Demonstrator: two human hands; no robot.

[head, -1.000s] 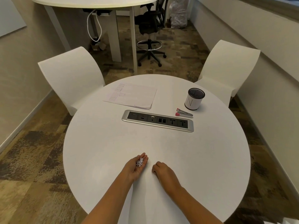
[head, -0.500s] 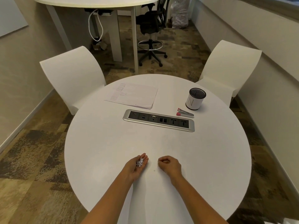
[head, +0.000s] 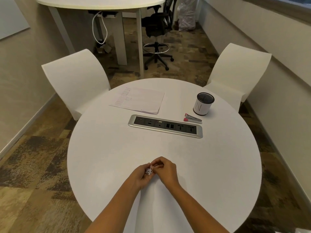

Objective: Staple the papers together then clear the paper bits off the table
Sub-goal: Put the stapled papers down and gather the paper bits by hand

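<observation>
Cupping the paper bits (head: 149,171) in your left hand (head: 143,177), you have its fingers curled up round the little heap, just above the near part of the desk (head: 104,157). Your right hand (head: 166,170) is touching it, its fingers (head: 158,165) bent and drawn together at the edge of the heap. They look to be pinching one pale scrap over the palm, though it is too small to be sure.

The heap is loose and light, so that is your main risk. If you tilt the left palm or slacken those fingers as you lift, the bits will likely scatter back onto the desk. They could also go over the near edge onto the patterned carpet, where they would be hard to spot. White scraps on a white top are easy to miss, so I cannot say the surface around your hands is free of them.

Farther out, the socket panel (head: 165,126) lies across the middle, and anything dropped while you reach over it could lodge in an opening. Beyond it the stapler (head: 192,118) rests just beside the mesh cup (head: 203,103) on the right. The papers (head: 137,102) lie flat on the far left, and I cannot tell from here whether a staple holds them.
</observation>
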